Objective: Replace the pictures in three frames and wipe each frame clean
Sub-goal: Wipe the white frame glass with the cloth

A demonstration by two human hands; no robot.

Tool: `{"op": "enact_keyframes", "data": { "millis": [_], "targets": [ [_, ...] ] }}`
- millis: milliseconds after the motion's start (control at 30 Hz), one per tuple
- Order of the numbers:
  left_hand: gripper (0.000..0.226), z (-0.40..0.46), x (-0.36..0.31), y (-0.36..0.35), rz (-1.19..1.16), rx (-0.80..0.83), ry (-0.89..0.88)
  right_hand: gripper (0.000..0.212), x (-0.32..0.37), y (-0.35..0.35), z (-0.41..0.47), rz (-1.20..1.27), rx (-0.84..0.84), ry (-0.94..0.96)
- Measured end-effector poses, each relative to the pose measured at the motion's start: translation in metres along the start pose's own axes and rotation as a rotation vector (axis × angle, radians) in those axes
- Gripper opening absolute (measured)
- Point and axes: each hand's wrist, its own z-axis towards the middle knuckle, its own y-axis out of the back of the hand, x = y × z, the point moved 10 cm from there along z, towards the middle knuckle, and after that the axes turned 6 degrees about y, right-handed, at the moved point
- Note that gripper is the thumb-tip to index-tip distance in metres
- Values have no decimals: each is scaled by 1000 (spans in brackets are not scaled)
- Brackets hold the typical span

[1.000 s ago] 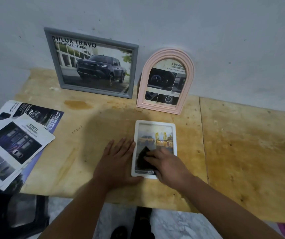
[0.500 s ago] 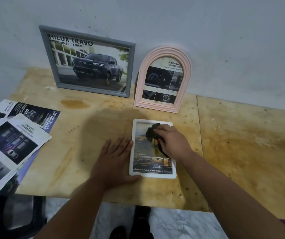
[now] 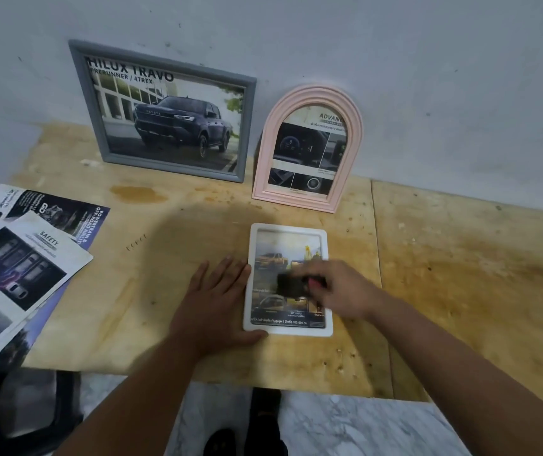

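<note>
Wooden table (image 3: 198, 232), stained, set against a grey wall (image 3: 395, 60). White frame (image 3: 252, 291) lies flat near the front edge, holding a car picture. Left hand (image 3: 212, 306) rests flat on the table beside it, fingers straight and together, thumb touching the frame's lower left corner. Right hand (image 3: 341, 287), blurred, holds a dark cloth (image 3: 291, 284) on the glass, fingers curled around it; hand and cloth cover the picture's middle. Grey frame (image 3: 81, 103) with a truck picture and pink arched frame (image 3: 268, 153) lean on the wall behind. Loose brochures (image 3: 17, 258) overlap at the table's left edge.
</note>
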Motion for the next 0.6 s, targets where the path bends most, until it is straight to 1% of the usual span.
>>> {"op": "enact_keyframes", "data": {
  "millis": [67, 100, 200, 333, 500, 600],
  "targets": [
    [123, 0, 0, 0, 4, 4, -7, 38, -9, 28, 24, -70, -174, -37],
    [124, 0, 0, 0, 2, 4, -9, 39, -10, 31, 33, -157, -209, -38],
    [123, -1, 0, 1, 2, -2, -8, 44, -9, 8, 42, -390, -165, -20],
    [122, -2, 1, 0, -8, -4, -12, 43, 0, -12, 8, -431, -214, 31],
    [121, -2, 0, 0, -12, -6, -11, 44, 11, -42, -45, -391, -111, 72],
    [121, -1, 1, -2, 2, 12, -4, 38, 19, -50, -57, -297, 39, 54]
  ]
}}
